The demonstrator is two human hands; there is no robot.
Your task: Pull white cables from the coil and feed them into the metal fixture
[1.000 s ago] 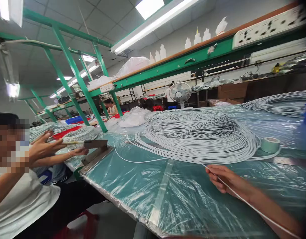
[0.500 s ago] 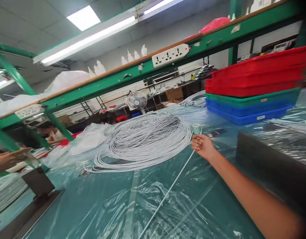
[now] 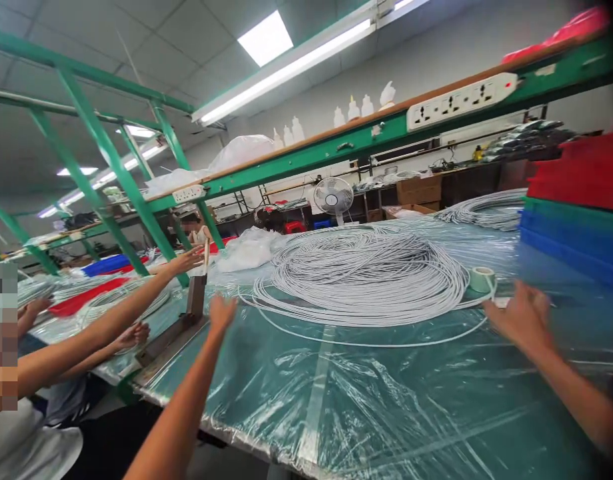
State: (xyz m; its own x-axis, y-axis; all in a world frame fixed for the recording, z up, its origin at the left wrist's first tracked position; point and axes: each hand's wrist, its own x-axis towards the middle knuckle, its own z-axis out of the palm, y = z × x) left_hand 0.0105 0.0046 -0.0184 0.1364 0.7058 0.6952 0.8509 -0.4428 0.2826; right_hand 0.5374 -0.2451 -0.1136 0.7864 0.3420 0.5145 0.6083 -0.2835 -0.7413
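- Workpiece: I locate the coil of pale cable (image 3: 361, 293) lying at mid-bench, with a loose strand (image 3: 386, 345) bowed along its near side.
- Left hand (image 3: 222, 312): I see it raised beside the coil's left end, fingers apparently curled. Motion blur masks the fingertips; I cannot tell how wide they are spread or whether they grip cable.
- Right hand (image 3: 524, 317): I see it beyond the coil's right side, thumb pointing inward, fingers partly bent. The strand runs up near the thumb; I cannot confirm a hold.
- Step in hand: I judge this to be handling of the loose strand along the coil.
- Next move: in my judgement, it calls for confirming the grip on the strand and keeping it from catching on the green tape roll (image 3: 482, 280).
- Edges: the front edge (image 3: 236, 433) of the bench (image 3: 416, 400) slants down toward centre. A metal fixture (image 3: 195, 298) and a co-worker's hand (image 3: 186, 260) limit leftward travel; stacked bins (image 3: 576, 200) limit far-right travel.
- Room: I find the widest working space on the film-covered surface nearer than the coil.
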